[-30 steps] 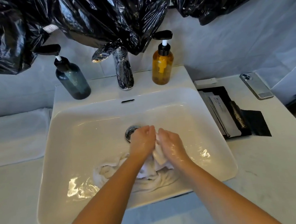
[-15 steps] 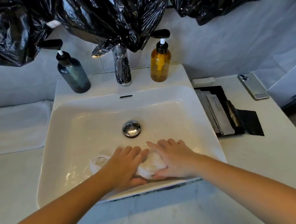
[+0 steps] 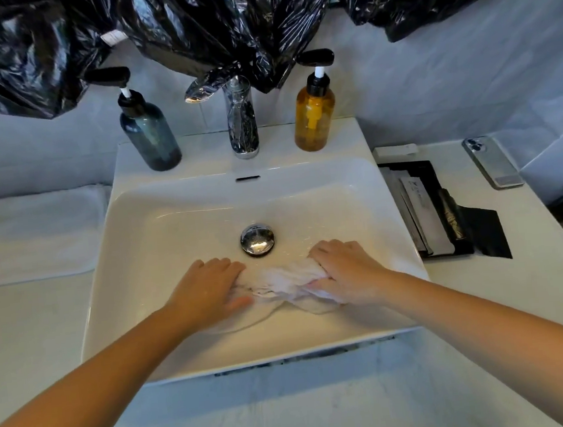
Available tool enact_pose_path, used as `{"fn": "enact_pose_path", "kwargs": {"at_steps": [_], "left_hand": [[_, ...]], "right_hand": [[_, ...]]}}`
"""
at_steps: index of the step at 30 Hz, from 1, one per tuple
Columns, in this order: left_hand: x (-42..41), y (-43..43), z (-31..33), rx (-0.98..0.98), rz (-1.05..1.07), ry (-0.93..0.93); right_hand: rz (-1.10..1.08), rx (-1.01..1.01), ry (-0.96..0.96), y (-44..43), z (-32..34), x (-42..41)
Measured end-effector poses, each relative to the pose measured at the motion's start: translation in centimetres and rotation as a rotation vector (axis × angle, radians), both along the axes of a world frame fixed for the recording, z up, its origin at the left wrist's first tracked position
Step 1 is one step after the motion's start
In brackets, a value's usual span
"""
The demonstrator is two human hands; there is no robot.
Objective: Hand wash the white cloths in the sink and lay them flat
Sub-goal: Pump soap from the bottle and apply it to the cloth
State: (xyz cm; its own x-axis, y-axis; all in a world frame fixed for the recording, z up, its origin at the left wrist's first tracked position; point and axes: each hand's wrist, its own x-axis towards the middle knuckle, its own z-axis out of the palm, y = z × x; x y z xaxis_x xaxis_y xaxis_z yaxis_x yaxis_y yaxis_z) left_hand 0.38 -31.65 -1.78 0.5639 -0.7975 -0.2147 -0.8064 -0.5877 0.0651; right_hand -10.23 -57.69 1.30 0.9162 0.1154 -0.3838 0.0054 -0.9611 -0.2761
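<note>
A wet white cloth (image 3: pixel 285 283) lies bunched in shallow water on the floor of the white sink (image 3: pixel 169 203), just in front of the chrome drain plug (image 3: pixel 257 239). My left hand (image 3: pixel 208 289) grips the cloth's left end, fingers curled over it and thumb under. My right hand (image 3: pixel 346 272) grips the right end, with fabric gathered under the curled fingers. The cloth is stretched in a twisted band between the two hands. Part of it trails toward the sink's near wall.
A chrome faucet (image 3: pixel 240 121) stands behind the basin between a dark pump bottle (image 3: pixel 149 136) and an amber pump bottle (image 3: pixel 314 117). A white towel (image 3: pixel 27 234) lies flat on the counter at left. A black tray (image 3: pixel 424 210) and a phone (image 3: pixel 492 167) sit at right.
My hands have moved apart, from pressing side by side on the bunched cloth to gripping its two ends. The cloth now stretches between them.
</note>
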Motion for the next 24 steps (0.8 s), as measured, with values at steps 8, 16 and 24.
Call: {"fn": "enact_pose_path", "kwargs": {"at_steps": [8,16,24], "left_hand": [[-1.1,-4.4,3.7,-0.463,0.310,0.726],[-0.3,-3.8,6.3,-0.870,0.478,1.142],[-5.9,-10.7,5.8,-1.052,0.755,0.635]], "right_hand": [[-0.322,0.686,0.053,-0.2,4.0,1.2],[-0.423,0.862,0.052,-1.3,4.4,0.0],[-1.136,1.405,-0.018,6.0,2.5,4.1]]}}
